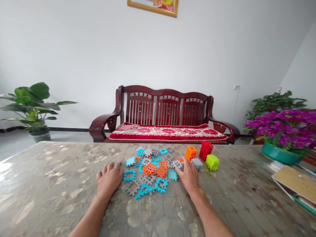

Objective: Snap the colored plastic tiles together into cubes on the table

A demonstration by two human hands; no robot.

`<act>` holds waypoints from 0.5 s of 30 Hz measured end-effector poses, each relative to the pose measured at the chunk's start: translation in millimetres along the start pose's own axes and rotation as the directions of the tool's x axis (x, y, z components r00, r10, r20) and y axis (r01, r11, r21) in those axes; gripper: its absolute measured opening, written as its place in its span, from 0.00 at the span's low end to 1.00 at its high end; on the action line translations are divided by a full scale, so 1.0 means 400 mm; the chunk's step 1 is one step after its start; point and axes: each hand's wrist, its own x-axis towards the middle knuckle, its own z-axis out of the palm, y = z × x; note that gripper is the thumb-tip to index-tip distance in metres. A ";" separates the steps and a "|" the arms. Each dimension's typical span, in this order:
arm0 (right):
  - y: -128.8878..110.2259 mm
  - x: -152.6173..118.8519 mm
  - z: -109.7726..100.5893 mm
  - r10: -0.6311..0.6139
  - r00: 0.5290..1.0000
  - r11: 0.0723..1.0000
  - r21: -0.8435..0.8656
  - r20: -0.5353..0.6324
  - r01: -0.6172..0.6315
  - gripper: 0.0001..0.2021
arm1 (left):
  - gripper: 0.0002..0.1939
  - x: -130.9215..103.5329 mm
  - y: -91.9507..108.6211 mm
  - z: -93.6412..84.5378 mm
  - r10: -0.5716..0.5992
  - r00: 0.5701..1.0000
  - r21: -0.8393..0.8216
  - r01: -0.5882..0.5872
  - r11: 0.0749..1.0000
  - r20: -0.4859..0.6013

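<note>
Flat interlocking plastic pieces with notched edges lie in a loose pile in front of me, in blue, grey and orange. My left hand (109, 177) rests palm down on the table at the left of the pile, fingers apart, near a blue frame piece (124, 177). At the pile's right side is my right hand (189, 176), thumb and index finger apart, beside a light blue square (172, 175) and a grey piece (177, 164). Nothing shows in its grasp. Beyond it stand an orange stack (191, 153), a red stack (205, 150) and a yellow-green stack (212, 162).
The patterned table (61, 197) spreads out on both sides. Purple flowers in a teal pot (282, 154) and a brown folder (297, 181) are at the right. Behind the table is a wooden bench (168, 110); a potted plant (39, 135) stands left.
</note>
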 end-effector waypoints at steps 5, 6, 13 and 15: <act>0.042 0.030 -0.052 0.123 0.982 0.992 0.022 -0.141 -0.121 0.28 | 0.26 -0.001 0.003 -0.009 -0.007 1.000 0.007 0.007 1.000 0.016; 0.056 0.036 -0.065 0.153 0.976 0.988 0.015 -0.157 -0.152 0.29 | 0.26 -0.002 0.004 -0.011 -0.008 1.000 0.009 0.008 1.000 0.023; 0.129 0.044 -0.120 0.306 0.943 0.943 -0.096 -0.134 -0.320 0.28 | 0.26 -0.001 0.002 -0.008 -0.002 1.000 0.001 0.002 1.000 0.015; 0.132 0.040 -0.125 0.321 0.938 0.936 -0.109 -0.133 -0.336 0.29 | 0.26 0.001 0.000 -0.003 0.005 1.000 -0.001 -0.005 1.000 0.004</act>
